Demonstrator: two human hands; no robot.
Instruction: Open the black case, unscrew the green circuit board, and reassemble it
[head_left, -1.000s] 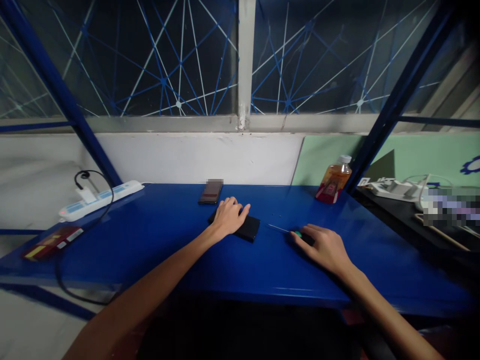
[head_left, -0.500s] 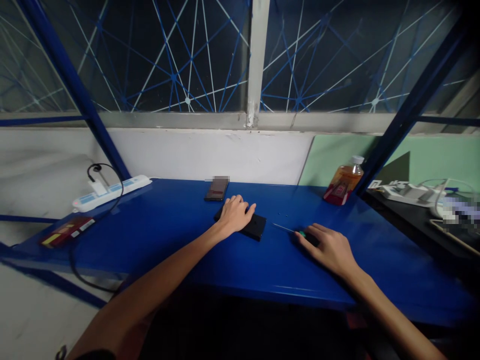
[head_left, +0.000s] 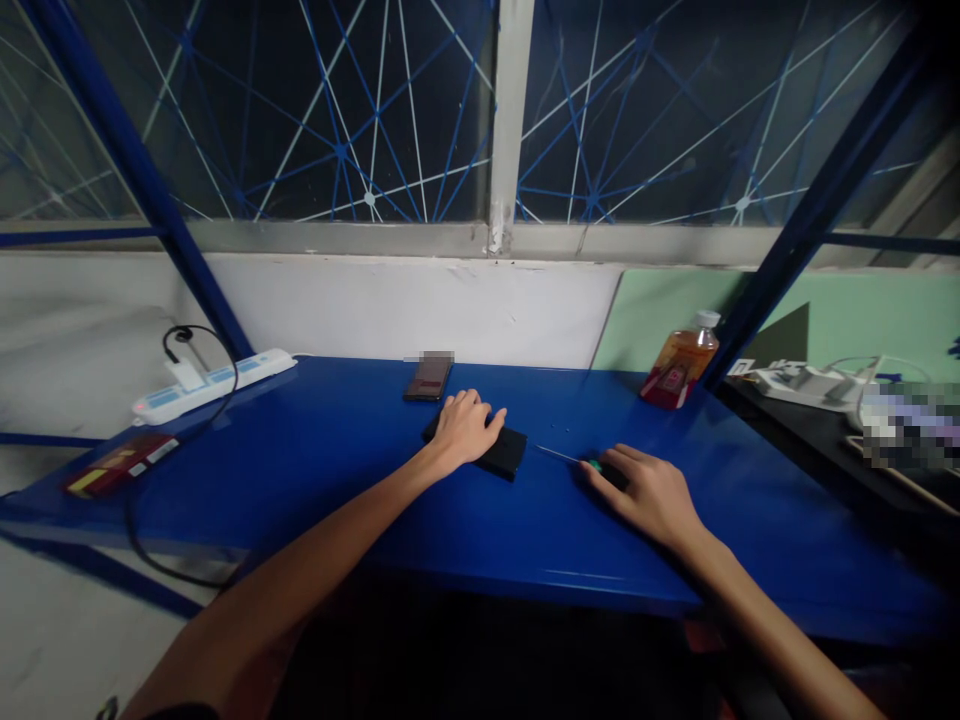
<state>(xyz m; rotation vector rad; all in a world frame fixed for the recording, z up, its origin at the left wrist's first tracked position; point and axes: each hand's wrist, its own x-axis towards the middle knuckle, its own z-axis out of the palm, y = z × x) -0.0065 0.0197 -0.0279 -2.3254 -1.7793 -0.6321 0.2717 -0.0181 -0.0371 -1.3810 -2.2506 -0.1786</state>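
On the blue surface (head_left: 330, 440), the left hand (head_left: 466, 428) covers a black flat case and the right hand (head_left: 649, 490) grips a screwdriver.

The two hands are apart; the left lies palm down on the case (head_left: 502, 455), probably to keep it steady, but whether its fingers clamp the edges I cannot tell. The right is closed around the green-and-black handle of the screwdriver (head_left: 592, 466), which lies low, its thin shaft pointing at the case, the tip just beside its right end. Beyond them are tiny specks (head_left: 559, 428), too small to identify. Behind the case lies a smartphone (head_left: 428, 380); a drink bottle (head_left: 679, 368) stands at the far right, perhaps there to leave room for the arms. On the far left are a power strip (head_left: 247, 375) and a red box (head_left: 121, 465).
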